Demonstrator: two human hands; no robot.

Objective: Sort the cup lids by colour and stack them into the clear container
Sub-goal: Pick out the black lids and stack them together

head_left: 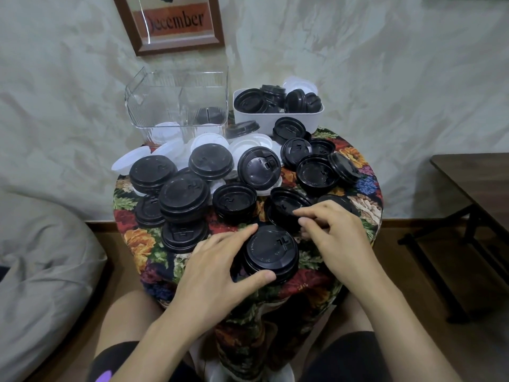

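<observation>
Grips a stack of black lids [271,253] near the front edge of the floral-clothed table [137,244] with the left hand [217,260], thumb and fingers curled round its rim. Pinches the rim of a tilted black lid [286,204] just beyond with the right hand [338,238], fingers bent. At the table's far left, the clear container [176,106], with white lids [165,130] in its left compartment and black in its right. Beside it, a white tub [275,119] of black lids.

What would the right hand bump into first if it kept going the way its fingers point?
The tilted black lid: the right hand points left and away, fingertips seemingly on its rim. The left hand grips a nearer lid stack, off that line.
</observation>
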